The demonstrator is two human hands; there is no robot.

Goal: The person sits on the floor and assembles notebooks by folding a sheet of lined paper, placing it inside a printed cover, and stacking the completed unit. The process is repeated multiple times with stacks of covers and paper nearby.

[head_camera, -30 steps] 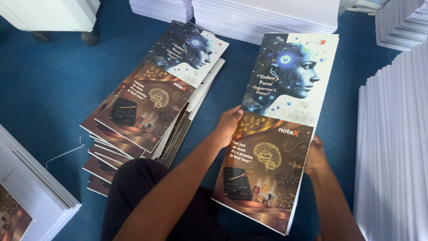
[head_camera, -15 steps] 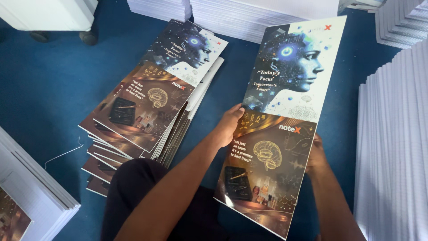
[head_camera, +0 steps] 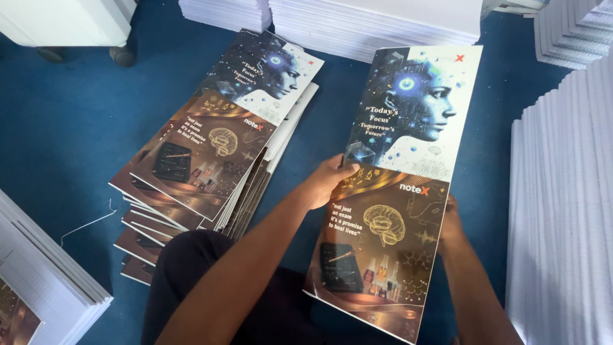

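Blue carpeted floor (head_camera: 76, 128) all round, banked with stacks of white sheets (head_camera: 562, 211) off to the right of the grip and more white stacks (head_camera: 377, 22) beyond it. To the left of the left grip, just past the forearm, a fanned pile of printed covers (head_camera: 217, 147) lying flat on the floor, long axis slanting up and away to the right.

Between the two hands, one long printed cover (head_camera: 396, 185), lifted clear of the floor and tilted toward the camera, long axis running from near the lap up and slightly rightward, pale head artwork at the far end, brown brain artwork at the near end.

Left hand (head_camera: 329, 182) closed on the cover's left edge about midway along its length, thumb on the printed face. Right hand (head_camera: 450, 223) mostly hidden behind the right edge, apparently clasping that edge a little lower down. Pile nearer to the left hand by far, well apart from the right.
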